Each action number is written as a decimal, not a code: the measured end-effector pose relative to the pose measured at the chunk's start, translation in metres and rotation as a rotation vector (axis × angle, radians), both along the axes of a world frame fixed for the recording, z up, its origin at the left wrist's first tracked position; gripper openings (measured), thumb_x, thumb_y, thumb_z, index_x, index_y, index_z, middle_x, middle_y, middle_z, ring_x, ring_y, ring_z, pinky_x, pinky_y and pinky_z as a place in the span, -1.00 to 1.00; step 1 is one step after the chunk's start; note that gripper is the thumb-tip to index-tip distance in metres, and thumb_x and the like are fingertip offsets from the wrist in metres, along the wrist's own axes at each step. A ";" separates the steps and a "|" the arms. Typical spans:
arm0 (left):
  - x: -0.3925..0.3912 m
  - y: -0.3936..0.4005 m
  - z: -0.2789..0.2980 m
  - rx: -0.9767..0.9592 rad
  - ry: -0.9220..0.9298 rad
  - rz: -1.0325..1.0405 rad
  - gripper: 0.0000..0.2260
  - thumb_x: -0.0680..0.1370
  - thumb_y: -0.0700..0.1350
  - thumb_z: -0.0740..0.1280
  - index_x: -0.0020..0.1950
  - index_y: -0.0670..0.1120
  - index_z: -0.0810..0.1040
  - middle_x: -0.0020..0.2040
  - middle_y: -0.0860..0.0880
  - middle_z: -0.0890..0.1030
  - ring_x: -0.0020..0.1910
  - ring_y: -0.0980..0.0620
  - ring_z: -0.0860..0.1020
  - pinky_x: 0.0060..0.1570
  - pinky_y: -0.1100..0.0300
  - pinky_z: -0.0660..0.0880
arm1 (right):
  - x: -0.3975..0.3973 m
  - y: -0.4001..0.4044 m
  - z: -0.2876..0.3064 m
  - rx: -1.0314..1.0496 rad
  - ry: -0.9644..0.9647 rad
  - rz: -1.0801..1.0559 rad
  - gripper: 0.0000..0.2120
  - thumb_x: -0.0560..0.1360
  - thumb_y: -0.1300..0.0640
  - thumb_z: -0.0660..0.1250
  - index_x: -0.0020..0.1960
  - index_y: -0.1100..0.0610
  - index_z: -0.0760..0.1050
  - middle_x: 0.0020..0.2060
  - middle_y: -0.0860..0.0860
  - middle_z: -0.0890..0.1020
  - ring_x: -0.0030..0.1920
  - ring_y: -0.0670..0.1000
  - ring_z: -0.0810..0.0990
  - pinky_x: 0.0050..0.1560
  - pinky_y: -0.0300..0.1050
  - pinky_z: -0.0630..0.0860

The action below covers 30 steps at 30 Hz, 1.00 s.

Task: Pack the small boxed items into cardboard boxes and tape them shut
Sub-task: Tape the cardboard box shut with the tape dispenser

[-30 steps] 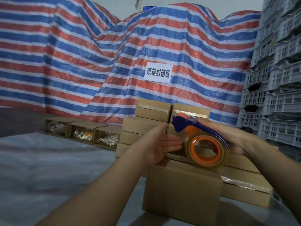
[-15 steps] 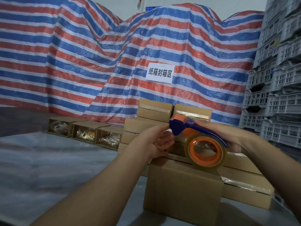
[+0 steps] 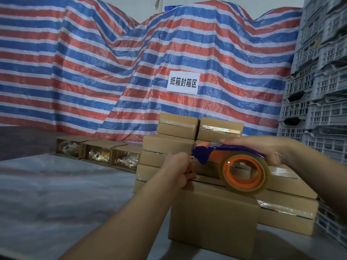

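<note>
Both forearms reach forward over a cardboard box (image 3: 214, 220): the left hand (image 3: 180, 169) has fingers curled in a pinch, the right hand (image 3: 262, 149) grips from above, wrist level.

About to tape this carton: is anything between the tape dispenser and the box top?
Nothing visible. The blue-and-orange tape dispenser, held by the right hand, hangs just above the plain brown cardboard box; the left hand pinches at its front end.

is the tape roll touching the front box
Cannot tell. In the head view the tape roll overlaps the front box's top edge, hiding any contact or gap.
</note>
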<state>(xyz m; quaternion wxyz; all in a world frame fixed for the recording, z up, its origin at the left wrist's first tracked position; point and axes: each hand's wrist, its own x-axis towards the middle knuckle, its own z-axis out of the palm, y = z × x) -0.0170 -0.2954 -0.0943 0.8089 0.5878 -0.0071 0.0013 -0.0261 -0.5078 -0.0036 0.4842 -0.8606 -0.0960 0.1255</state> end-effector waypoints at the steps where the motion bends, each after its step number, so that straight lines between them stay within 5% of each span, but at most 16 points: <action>1: -0.002 0.001 0.001 -0.065 0.023 0.010 -0.68 0.63 -0.27 0.17 0.39 -0.26 0.36 -0.25 -0.08 0.43 -0.30 0.04 0.43 0.04 0.00 0.58 | -0.001 -0.001 0.001 -0.007 0.012 -0.005 -0.10 0.17 -0.24 0.66 0.32 0.18 0.45 -0.05 0.22 0.70 -0.18 0.12 0.70 -0.23 -0.05 0.63; 5: -0.009 0.005 0.002 -0.235 0.095 0.039 -0.89 0.60 -0.34 0.18 0.10 -0.23 0.41 -0.02 -0.19 0.45 -0.13 -0.10 0.49 0.08 -0.04 0.58 | -0.004 -0.008 0.005 -0.031 0.032 -0.015 -0.09 0.15 -0.23 0.68 0.31 0.20 0.46 -0.10 0.22 0.69 -0.22 0.12 0.70 -0.26 -0.05 0.63; 9: -0.011 0.009 -0.001 -0.292 0.067 0.053 -0.86 0.59 -0.35 0.18 0.13 -0.25 0.42 -0.01 -0.23 0.55 -0.06 -0.10 0.56 0.00 0.07 0.59 | -0.004 -0.002 0.006 -0.107 0.017 0.006 -0.19 0.25 -0.26 0.61 0.32 0.16 0.45 -0.08 0.22 0.70 -0.19 0.11 0.70 -0.22 -0.06 0.64; 11: -0.011 0.014 -0.002 -0.031 0.039 0.152 -0.92 0.61 -0.24 0.20 0.01 -0.23 0.44 -0.23 -0.10 0.58 -0.20 0.01 0.52 -0.17 0.15 0.50 | -0.002 0.003 0.007 -0.167 -0.012 0.011 -0.33 0.35 -0.25 0.50 0.29 0.11 0.46 -0.12 0.19 0.70 -0.21 0.09 0.69 -0.20 -0.08 0.64; 13: -0.004 0.025 -0.010 0.293 -0.071 0.322 -0.81 0.63 -0.08 0.22 0.07 -0.21 0.48 -0.20 -0.07 0.53 -0.20 0.01 0.50 -0.25 0.14 0.43 | -0.002 0.008 0.008 -0.195 -0.007 0.007 -0.43 0.40 -0.24 0.43 0.25 0.11 0.49 -0.14 0.17 0.70 -0.23 0.07 0.68 -0.20 -0.10 0.64; 18: 0.003 0.042 -0.034 0.435 -0.071 0.294 -0.71 0.62 0.00 0.27 0.19 -0.20 0.50 0.11 -0.20 0.58 0.14 -0.20 0.55 0.14 -0.03 0.50 | -0.002 0.024 0.009 -0.290 0.003 0.046 -0.40 0.41 -0.25 0.40 0.24 0.18 0.50 -0.19 0.12 0.68 -0.28 0.02 0.65 -0.25 -0.17 0.61; 24: 0.008 0.045 -0.043 0.422 -0.036 0.242 -0.66 0.63 0.00 0.25 0.28 -0.23 0.45 0.12 -0.20 0.58 -0.24 0.01 0.52 -0.25 0.16 0.45 | 0.001 0.034 0.012 -0.403 0.008 0.049 -0.36 0.41 -0.26 0.35 0.29 0.19 0.49 -0.20 0.10 0.67 -0.28 0.00 0.62 -0.23 -0.19 0.59; 30: 0.010 0.049 -0.043 0.400 -0.033 0.227 -0.70 0.63 0.01 0.26 0.22 -0.19 0.45 -0.09 -0.11 0.53 -0.24 0.01 0.50 -0.27 0.18 0.45 | 0.001 0.043 0.014 -0.471 0.024 0.040 -0.43 0.46 -0.25 0.31 0.27 0.15 0.49 -0.29 0.07 0.66 -0.36 -0.03 0.61 -0.29 -0.23 0.57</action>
